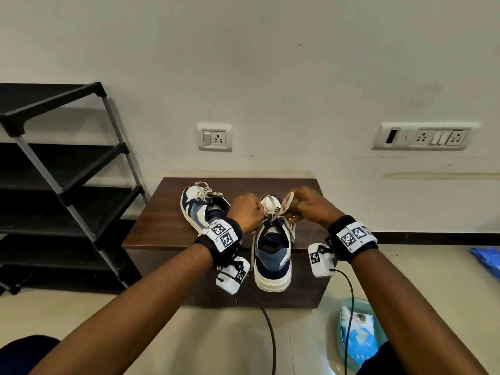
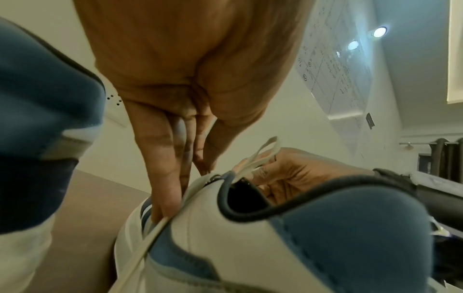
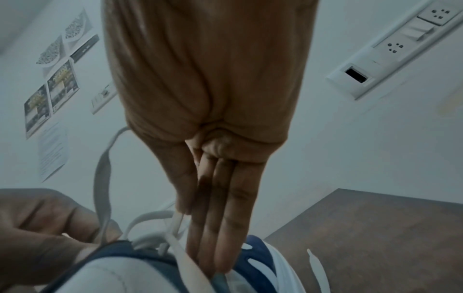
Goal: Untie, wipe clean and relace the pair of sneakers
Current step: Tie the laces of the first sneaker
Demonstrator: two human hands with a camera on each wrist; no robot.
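Observation:
Two white and blue sneakers lie on a dark wooden table (image 1: 162, 212). The far sneaker (image 1: 201, 208) lies at the left with its laces tied. The near sneaker (image 1: 273, 253) points away from me, its heel over the table's front edge. Both hands work at its top eyelets. My left hand (image 1: 259, 211) pinches the pale lace (image 1: 278, 212) beside the tongue; in the left wrist view its other fingers (image 2: 162, 178) reach down the shoe's side. My right hand (image 1: 297, 205) pinches a raised loop of lace (image 2: 265, 150), with three fingers (image 3: 220, 218) lying straight against the shoe.
A black shoe rack (image 1: 67, 171) stands to the left of the table. On the floor at the right sit a teal basin (image 1: 342, 328) holding a cloth and a blue bag (image 1: 487, 261). Cables hang from both wrist cameras. Wall sockets (image 1: 215, 136) sit behind the table.

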